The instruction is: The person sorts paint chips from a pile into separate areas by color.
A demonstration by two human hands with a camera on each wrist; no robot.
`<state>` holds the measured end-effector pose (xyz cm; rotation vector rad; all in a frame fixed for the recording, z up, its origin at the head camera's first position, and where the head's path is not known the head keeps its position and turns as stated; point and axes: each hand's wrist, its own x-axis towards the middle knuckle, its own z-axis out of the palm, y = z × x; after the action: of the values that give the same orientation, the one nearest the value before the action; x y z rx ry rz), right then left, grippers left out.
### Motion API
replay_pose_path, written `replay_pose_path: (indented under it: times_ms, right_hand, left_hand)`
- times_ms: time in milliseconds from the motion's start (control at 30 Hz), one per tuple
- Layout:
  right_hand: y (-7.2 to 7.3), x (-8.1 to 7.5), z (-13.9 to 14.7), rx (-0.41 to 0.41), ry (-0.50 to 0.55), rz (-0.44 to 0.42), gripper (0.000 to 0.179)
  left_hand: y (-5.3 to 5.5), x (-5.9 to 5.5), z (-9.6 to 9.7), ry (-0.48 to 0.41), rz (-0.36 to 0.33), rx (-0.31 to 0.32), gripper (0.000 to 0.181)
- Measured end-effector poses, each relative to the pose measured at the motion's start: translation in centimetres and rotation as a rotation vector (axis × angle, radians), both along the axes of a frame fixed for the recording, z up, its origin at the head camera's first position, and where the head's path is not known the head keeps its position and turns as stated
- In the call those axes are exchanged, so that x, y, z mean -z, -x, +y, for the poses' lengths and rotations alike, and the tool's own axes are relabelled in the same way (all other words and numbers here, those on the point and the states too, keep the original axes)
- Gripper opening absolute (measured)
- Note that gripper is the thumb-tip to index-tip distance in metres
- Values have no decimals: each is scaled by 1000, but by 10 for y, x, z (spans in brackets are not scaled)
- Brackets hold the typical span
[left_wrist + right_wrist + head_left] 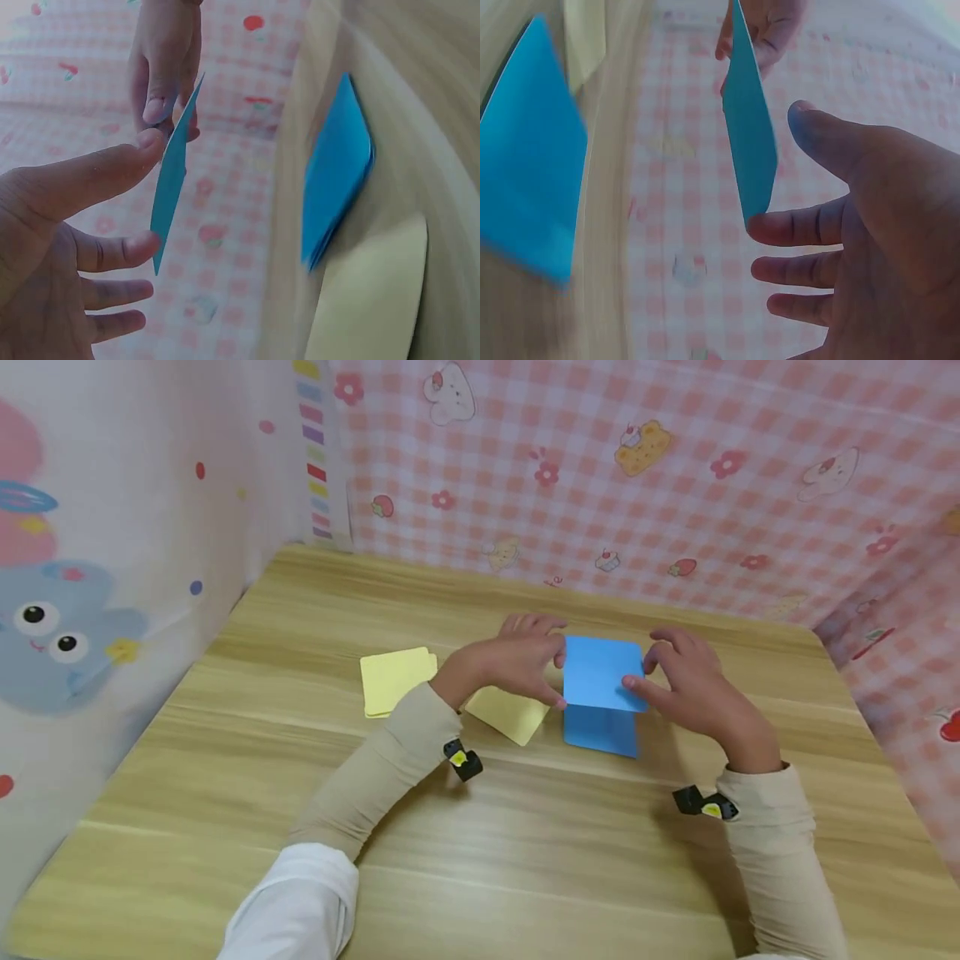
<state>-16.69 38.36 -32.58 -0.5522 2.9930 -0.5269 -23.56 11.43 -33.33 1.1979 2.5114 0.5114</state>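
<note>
A square blue card (600, 667) is held above the table between the two hands. My left hand (517, 662) pinches its left edge, thumb and index fingertip on the card in the left wrist view, the other fingers loosely spread. At the opposite edge is my right hand (692, 687); in the right wrist view its index fingertip touches the card's corner while the thumb (821, 135) stands apart. Below the raised card lies a blue stack (600, 733), partly hidden by it. Yellow cards (516, 717) lie under the left hand, partly covered.
Farther left on the wooden table (480, 860) rests another yellow card stack (393, 681), partly behind the left forearm. A pink checked cloth (585, 493) hangs along the back, and a white patterned cloth (165, 518) hangs on the left.
</note>
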Motion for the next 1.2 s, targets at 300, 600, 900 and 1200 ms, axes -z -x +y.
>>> replay_pose_path:
  times_ms: [300, 600, 900, 1200]
  right_hand:
    - [-2, 24, 22, 51, -101, -137, 36]
    - [3, 56, 15, 44, -212, -238, 44]
    - [-7, 18, 16, 62, -118, -110, 37]
    - [-21, -16, 3, -4, -38, 124, 33]
  left_hand:
    - [0, 19, 34, 132, -64, 37, 53]
    - [5, 45, 37, 226, -86, 26, 42]
    - [6, -3, 7, 107, -56, -27, 58]
    - [-2, -46, -36, -85, 33, -82, 56]
